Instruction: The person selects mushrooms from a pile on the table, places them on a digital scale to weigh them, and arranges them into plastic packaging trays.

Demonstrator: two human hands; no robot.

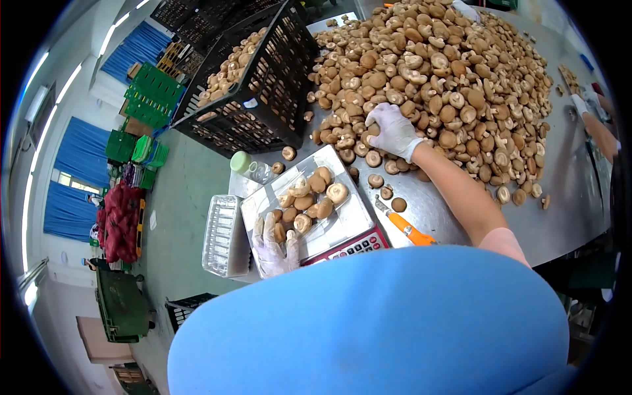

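My right hand [393, 131], in a white glove, reaches into the near left edge of a big mushroom pile [454, 85], its fingers curled around a brown mushroom [373, 130]. My left hand [271, 249], gloved too, has its fingers spread at the near left side of a clear plastic tray [342, 220] on a scale [352, 248]. Several mushrooms [306, 201] lie in that tray. An orange-handled knife [409, 227] rests on the metal table beside the scale, close to a few loose mushrooms [398, 205].
A black crate [280, 85] of mushrooms stands at the back left. Stacked clear trays [222, 237] and a jar with a green lid [241, 162] are left of the scale. Another person's gloved hand [466, 10] is behind the pile; a co-worker's arm [596, 125] is far right.
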